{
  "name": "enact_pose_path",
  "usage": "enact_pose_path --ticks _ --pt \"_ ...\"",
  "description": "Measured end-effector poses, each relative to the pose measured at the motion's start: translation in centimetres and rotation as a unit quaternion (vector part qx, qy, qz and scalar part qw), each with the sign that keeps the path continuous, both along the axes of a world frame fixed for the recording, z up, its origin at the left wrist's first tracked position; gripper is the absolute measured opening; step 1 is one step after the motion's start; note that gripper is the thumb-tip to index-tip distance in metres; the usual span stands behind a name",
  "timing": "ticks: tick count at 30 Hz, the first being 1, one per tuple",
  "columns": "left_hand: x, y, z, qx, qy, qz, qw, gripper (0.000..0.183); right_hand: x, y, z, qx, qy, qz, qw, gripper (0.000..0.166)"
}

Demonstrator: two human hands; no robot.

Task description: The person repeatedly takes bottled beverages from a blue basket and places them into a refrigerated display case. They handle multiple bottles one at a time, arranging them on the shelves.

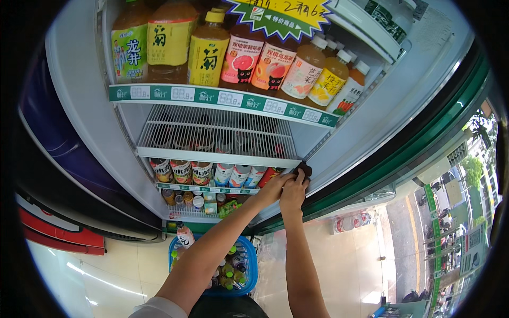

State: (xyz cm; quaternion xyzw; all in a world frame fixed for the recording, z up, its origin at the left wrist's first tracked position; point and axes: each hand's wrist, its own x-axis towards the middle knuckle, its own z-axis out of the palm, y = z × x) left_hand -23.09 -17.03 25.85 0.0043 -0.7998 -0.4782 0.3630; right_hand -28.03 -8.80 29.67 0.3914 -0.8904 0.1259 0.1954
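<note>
Both my hands meet at the right front corner of a bare white wire shelf (218, 155) inside an open drinks fridge. My right hand (293, 194) has its fingers on a dark, crumpled cloth (305, 169), pressed where the shelf meets the fridge's side wall. Close against it is my left hand (273, 190), its fingertips partly hidden behind the right one, so its grip is unclear. Just below the hands, a red bottle (271, 175) stands at the right end of a row of bottles (202, 173) on the lower shelf.
Tea and juice bottles (208, 51) fill the shelf above, under a starburst price sign (280, 18). Cans and small packs (198, 202) sit at the bottom. A blue plastic basket (253, 274) of bottles stands on the floor before me. The fridge door (381, 139) is at right.
</note>
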Motion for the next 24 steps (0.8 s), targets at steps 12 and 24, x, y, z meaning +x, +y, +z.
enact_pose_path --ticks 12,24 --pt "10.2 2.5 0.4 -0.016 -0.087 0.035 0.995 0.058 4.3 6.0 1.8 -0.117 -0.312 0.211 0.919 0.039" --pt "22.6 14.1 -6.2 0.180 -0.228 0.071 0.954 0.043 10.6 15.1 -0.7 0.062 -0.529 0.220 0.817 0.045"
